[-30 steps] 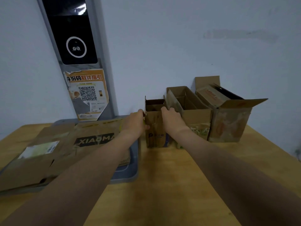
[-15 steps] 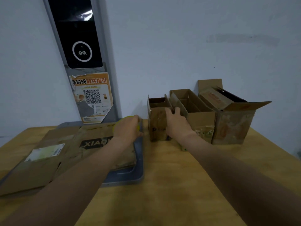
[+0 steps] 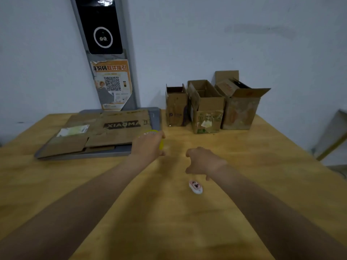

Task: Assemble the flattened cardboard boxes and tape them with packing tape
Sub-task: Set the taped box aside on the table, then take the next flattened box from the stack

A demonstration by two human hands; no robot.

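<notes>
Three assembled cardboard boxes stand open-topped against the wall: a small one, a middle one and a larger one. Flattened cardboard boxes lie stacked on a grey tray at the left. My left hand grips a yellow-green tape roll, mostly hidden by the fingers, at the tray's near right corner. My right hand hovers over the table with fingers curled, holding nothing I can see. A small pink-white object lies on the table just below it.
The wooden table stretches wide on the right and near side. A grey panel with a black screen and an orange QR poster leans on the wall behind the tray. Something pale stands off the table's right edge.
Both hands have left the small box and pulled back toward me over the table. The left hand still holds the tape roll. The view has tilted down, showing the small pink-white object.
</notes>
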